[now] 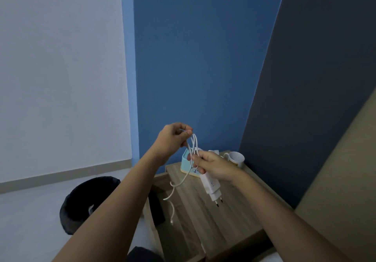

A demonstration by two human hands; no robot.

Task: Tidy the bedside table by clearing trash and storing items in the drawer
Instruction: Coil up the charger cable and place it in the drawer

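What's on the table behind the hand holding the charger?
A light blue box and a white mug; the right hand, gripping the charger, covers part of the box.

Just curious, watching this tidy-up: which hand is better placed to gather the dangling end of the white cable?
Probably the left hand. It pinches only a cable loop, and the loose end hangs on its side. The right hand grips the charger and coils.

A home bedroom corner, by the look of it: a small wood-grain bench (213,210) stands against a blue painted wall (193,58), a white mug (237,158) at its back and a black waste bin (85,200) beside it on the pale floor (30,221).
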